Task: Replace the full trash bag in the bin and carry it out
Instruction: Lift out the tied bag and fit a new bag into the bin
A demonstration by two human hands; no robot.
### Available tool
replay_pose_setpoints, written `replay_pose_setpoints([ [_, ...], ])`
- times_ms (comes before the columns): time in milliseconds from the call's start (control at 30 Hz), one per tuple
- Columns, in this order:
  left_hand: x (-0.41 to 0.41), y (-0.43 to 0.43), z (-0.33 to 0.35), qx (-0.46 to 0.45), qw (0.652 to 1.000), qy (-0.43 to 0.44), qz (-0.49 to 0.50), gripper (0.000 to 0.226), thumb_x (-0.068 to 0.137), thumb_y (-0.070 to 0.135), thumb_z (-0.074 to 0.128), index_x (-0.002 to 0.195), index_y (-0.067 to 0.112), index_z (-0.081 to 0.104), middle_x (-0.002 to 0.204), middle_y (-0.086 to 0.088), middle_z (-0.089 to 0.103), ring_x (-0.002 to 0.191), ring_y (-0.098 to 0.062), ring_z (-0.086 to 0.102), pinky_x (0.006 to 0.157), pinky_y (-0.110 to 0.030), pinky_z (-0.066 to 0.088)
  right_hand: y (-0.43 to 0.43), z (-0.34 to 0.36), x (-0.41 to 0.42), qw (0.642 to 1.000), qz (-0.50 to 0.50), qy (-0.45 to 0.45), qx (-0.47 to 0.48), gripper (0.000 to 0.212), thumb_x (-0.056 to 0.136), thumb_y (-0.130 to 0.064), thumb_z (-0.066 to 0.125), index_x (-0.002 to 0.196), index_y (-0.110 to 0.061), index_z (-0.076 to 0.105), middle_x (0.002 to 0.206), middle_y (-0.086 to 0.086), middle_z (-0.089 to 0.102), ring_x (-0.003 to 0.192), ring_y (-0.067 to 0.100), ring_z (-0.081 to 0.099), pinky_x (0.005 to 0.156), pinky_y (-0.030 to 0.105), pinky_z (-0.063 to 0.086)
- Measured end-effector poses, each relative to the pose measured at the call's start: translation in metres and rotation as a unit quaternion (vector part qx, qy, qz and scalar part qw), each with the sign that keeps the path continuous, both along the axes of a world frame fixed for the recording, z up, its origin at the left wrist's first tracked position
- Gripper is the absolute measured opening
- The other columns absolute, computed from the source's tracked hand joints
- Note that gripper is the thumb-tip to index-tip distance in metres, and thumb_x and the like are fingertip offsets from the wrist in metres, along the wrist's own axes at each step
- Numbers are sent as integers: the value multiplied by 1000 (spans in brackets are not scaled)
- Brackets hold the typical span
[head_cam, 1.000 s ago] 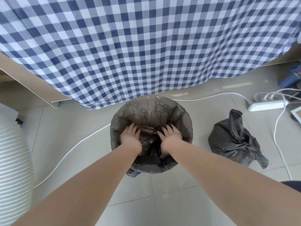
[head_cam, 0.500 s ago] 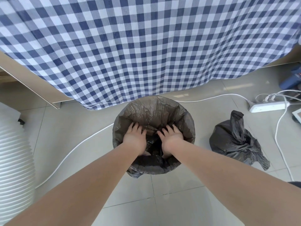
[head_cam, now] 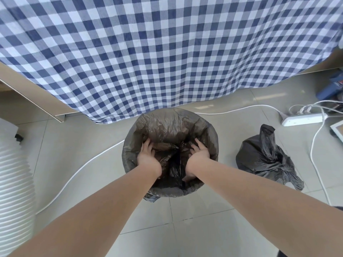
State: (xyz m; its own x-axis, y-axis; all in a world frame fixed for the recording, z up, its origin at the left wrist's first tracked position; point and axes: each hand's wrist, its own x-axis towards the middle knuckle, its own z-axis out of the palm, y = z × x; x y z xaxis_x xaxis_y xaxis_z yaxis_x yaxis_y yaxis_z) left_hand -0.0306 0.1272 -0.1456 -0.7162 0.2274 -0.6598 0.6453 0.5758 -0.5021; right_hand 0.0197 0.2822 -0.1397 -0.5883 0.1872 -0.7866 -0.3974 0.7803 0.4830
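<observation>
1 bin (head_cam: pixel 213 140) on tiled floor (head_cam: pixel 204 230), tied bag (head_cam: pixel 259 158) beside, checked tablecloth (head_cam: pixel 167 52) behind

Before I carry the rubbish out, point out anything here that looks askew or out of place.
The new liner is turned over the rim unevenly: a loose flap droops lower at the near left. The left hand and right hand press inside it. The tied full bag stands apart, nothing spilled.
</observation>
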Motion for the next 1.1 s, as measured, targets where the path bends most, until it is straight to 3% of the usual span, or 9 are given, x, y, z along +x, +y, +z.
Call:
replay_pose_setpoints([
  [233, -3, 1, 19, 118, 993, -19, -22, 100, 95, 69, 55, 169, 12, 17, 176, -19, 5, 162, -39, -7, 127, -57, -16, -1, 13, -4, 992, -78, 15, -95, 111, 85, -88, 34, 165, -17, -1, 174, 6, 1, 159, 29, -12, 123, 57, -15],
  [333, -6, 2, 22, 144, 988, -44, -29, 100, 93, 76, 51, 165, 10, 29, 175, -16, 17, 163, -37, 2, 128, -57, -10, 1, 14, -11, 985, -85, 21, -149, 95, 94, -74, 38, 165, -17, 11, 173, 4, 10, 160, 29, -4, 123, 58, -13],
  [467, -4, 0, 29, 238, 969, -65, -33, 66, 102, 49, 52, 155, 12, 47, 164, -11, 39, 156, -34, 24, 129, -51, 6, -3, 36, -17, 955, -134, 44, -260, 53, 103, -34, 47, 151, -13, 48, 157, 11, 46, 151, 34, 32, 125, 57, 1],
  [600, -3, -1, 38, 325, 940, -104, -13, 48, 106, 19, 48, 153, 20, 55, 160, -7, 47, 146, -30, 42, 124, -43, 25, -2, 52, -16, 896, -222, 119, -366, 47, 97, -8, 49, 142, -13, 60, 140, 10, 63, 131, 33, 57, 121, 47, 33],
  [700, -3, -6, 55, 461, 876, -111, 90, 47, 105, 8, 49, 147, 25, 64, 159, -1, 54, 146, -21, 49, 124, -31, 29, 5, 60, -14, 824, -305, 180, -443, 50, 94, 3, 49, 135, -17, 69, 135, 5, 69, 124, 26, 64, 108, 34, 49],
  [800, 1, -9, 85, 543, 811, -123, 180, 37, 105, 12, 54, 129, 30, 76, 132, 8, 74, 123, -9, 68, 113, -27, 46, 14, 69, -11, 753, -371, 229, -492, 47, 94, 5, 48, 122, -19, 77, 125, 3, 74, 117, 20, 67, 103, 27, 49],
  [933, 7, -17, 124, 711, 605, -87, 348, 26, 100, 13, 64, 103, 31, 82, 94, 7, 82, 76, -7, 76, 75, -20, 62, 26, 83, -12, 625, -445, 300, -566, 39, 90, 0, 52, 91, -24, 83, 86, -4, 80, 87, 9, 74, 92, 32, 59],
  [1000, 7, -29, 128, 750, 552, 69, 359, 21, 98, 18, 64, 101, 31, 80, 92, 12, 79, 80, -6, 72, 72, -14, 55, 32, 97, -12, 560, -457, 361, -589, 38, 92, -1, 51, 83, -26, 79, 77, -5, 77, 75, 8, 74, 80, 33, 62],
  [1100, 6, -47, 116, 720, 548, 154, 396, 29, 103, 29, 56, 128, 26, 71, 123, 10, 73, 115, -13, 65, 101, -29, 51, 43, 112, -8, 492, -442, 471, -583, 28, 96, -9, 54, 88, -28, 74, 80, -4, 72, 67, 9, 66, 61, 26, 52],
])
